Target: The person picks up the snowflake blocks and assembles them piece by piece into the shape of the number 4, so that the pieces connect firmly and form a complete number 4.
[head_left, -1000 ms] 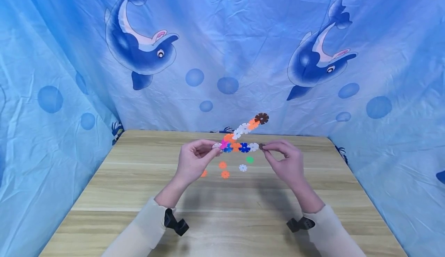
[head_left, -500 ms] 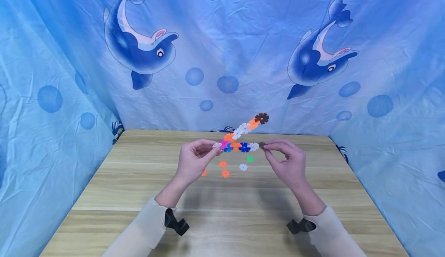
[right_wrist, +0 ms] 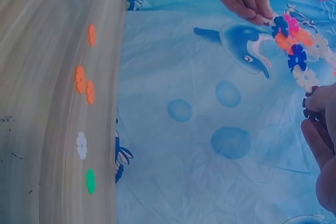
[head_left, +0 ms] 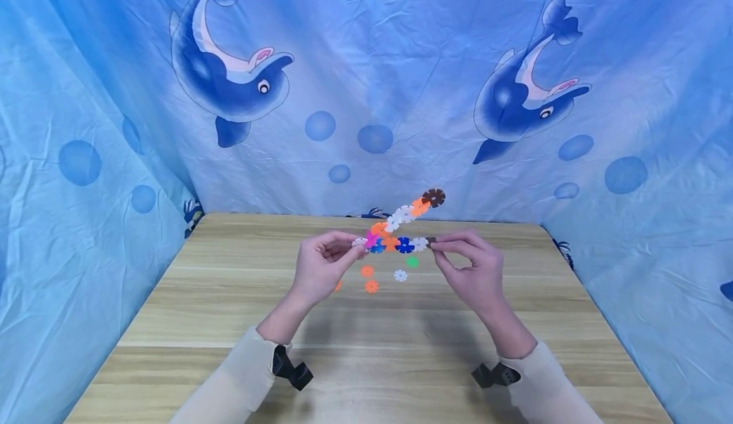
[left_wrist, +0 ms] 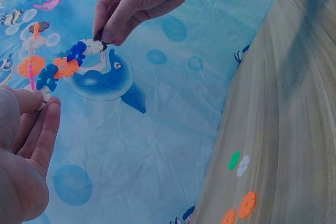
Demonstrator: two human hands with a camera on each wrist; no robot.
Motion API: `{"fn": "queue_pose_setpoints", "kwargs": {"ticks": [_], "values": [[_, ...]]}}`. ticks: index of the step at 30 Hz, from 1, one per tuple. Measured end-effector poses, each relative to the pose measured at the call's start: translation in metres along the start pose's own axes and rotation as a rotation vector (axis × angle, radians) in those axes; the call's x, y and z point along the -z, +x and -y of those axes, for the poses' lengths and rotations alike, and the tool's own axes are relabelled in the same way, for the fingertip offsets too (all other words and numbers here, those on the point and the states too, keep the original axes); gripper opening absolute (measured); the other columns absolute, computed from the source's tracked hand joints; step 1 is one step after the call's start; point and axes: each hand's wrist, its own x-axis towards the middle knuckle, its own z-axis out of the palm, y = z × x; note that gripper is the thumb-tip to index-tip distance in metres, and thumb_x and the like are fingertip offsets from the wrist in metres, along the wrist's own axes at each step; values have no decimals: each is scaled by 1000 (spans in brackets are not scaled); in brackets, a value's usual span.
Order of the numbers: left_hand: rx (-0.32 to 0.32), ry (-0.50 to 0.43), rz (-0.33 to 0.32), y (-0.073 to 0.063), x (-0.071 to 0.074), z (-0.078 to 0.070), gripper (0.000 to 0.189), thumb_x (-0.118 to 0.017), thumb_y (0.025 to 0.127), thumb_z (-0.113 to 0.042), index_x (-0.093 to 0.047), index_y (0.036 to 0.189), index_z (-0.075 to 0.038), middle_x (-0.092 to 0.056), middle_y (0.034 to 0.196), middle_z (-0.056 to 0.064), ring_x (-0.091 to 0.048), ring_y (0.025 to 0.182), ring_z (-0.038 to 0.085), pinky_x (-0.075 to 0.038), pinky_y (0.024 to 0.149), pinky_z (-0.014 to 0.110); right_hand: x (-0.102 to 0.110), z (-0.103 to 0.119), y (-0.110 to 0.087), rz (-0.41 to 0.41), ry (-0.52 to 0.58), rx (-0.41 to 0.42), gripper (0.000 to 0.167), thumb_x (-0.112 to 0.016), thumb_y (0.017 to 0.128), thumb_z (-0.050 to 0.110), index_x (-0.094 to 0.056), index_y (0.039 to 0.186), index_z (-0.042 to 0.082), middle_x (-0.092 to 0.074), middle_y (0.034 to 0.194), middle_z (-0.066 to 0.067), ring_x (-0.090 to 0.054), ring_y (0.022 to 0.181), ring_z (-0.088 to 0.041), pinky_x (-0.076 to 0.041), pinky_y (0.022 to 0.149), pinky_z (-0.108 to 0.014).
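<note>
Both hands hold a chain of interlocked snowflake discs (head_left: 404,245) up above the table. My left hand (head_left: 321,268) pinches the white disc (head_left: 359,244) at its left end between thumb and fingers. At the other end, my right hand (head_left: 474,268) pinches a brown disc (right_wrist: 310,109), partly hidden by the fingertips. Orange, blue and white discs run between them. From a pink disc (head_left: 371,239) near the left hand, a second row of orange and white discs (head_left: 403,214) slants up and away to the right, ending in a dark brown disc (head_left: 433,198).
Loose discs lie on the wooden table (head_left: 366,347) below the chain: a green disc (head_left: 412,262), a white disc (head_left: 400,275) and orange discs (head_left: 371,286). A blue dolphin-print curtain (head_left: 366,80) surrounds the table's back and sides. Black cameras (head_left: 293,368) sit on both wrists.
The hands and the disc chain have shifted only slightly, with the slanting row a little lower and further right. Both ends stay pinched, and the loose discs lie where they were.
</note>
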Motion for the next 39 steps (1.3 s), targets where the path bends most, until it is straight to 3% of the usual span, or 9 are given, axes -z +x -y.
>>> {"fn": "queue_pose_setpoints", "kwargs": {"ticks": [18,29,36,39], "values": [[18,49,9,-3,1,-1,12,-79,95,-3,-78,106,1,-81,103,23,-82,88,17,-67,84,30,1,5,-1,24,-9,40,31,-91,67,-17,-86,87,6,-79,86,-9,-72,79,-25,-56,80,-12],[-14,36,0,-2,-2,0,12,-79,94,-2,-78,106,2,-80,102,25,-81,86,10,-67,82,29,1,5,1,18,-66,57,31,-89,68,-16,-85,88,7,-79,87,-10,-72,80,-25,-58,81,-15],[-11,16,-4,0,-3,1,12,-79,94,-2,-78,106,3,-79,101,26,-82,88,28,-68,81,29,2,5,3,29,-116,42,25,-86,75,-10,-85,93,7,-79,93,-10,-73,85,-26,-58,86,-15],[-3,16,-2,0,-2,0,12,-79,95,-2,-78,106,2,-79,101,26,-82,88,25,-68,82,29,3,6,4,30,-104,37,27,-86,74,-12,-85,94,6,-78,95,-11,-74,86,-26,-57,90,-12]]}}
